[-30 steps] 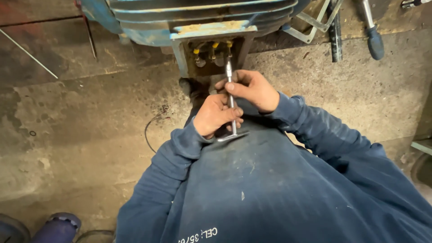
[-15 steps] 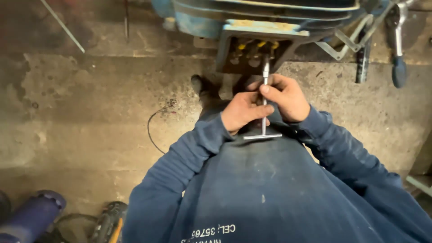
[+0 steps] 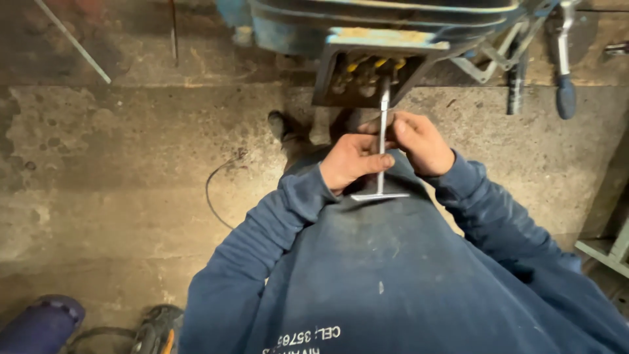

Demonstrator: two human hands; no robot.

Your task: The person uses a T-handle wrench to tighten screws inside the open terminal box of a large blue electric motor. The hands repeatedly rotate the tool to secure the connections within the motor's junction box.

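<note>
Fingers (image 3: 386,160) of the left hand (image 3: 350,162) curl around the shaft of a metal T-handle wrench (image 3: 381,147), gripping it low, just above the crossbar; fingers of the right hand (image 3: 419,141) close on the same shaft from the other side, a little higher, so both hands grasp the one tool and touch each other around it.

An open terminal box (image 3: 373,72) on the blue motor housing (image 3: 386,19) stands as the only container in view; inside it sit several yellow-capped terminals (image 3: 373,64) in a row, with dark recesses between them; the far tip of the wrench enters this box and meets the fittings near the middle, though the exact contact is too shadowed to tell.

Long axis of the wrench runs nearly straight away from the person, from the crossbar close to the chest of the blue sweatshirt (image 3: 393,275) up toward the box; the crossbar lies crosswise, roughly level, at the near end.

Concrete floor (image 3: 118,170) spreads below, with a thin dark wire (image 3: 216,190) curving on it to the left; a blue-handled tool (image 3: 565,92) hangs at the upper right, well apart from the hands.
</note>
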